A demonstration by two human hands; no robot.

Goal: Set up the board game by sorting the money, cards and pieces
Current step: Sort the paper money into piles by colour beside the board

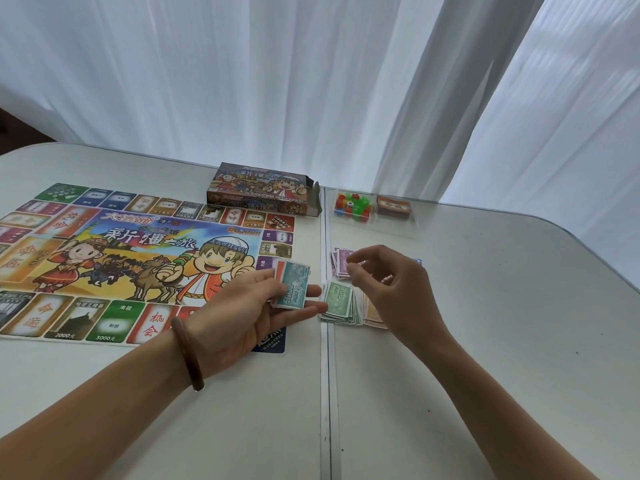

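My left hand (242,313) lies palm up over the board's right edge and holds a small stack of play money (292,285) with a teal 1000 note on top, thumb along its left side. My right hand (388,285) hovers with curled fingers above the sorted piles: a green 500 pile (337,301), a purple pile (341,261) and a tan pile (370,311) partly under the hand. Whether the right hand pinches a note is hidden. The colourful game board (114,261) lies flat at the left.
The game box (259,190) lies open-ended behind the board. A clear tray holds coloured plastic pieces (351,204) and a brown card deck (393,206) at the back. A seam (327,393) splits the grey table. White curtains hang behind.
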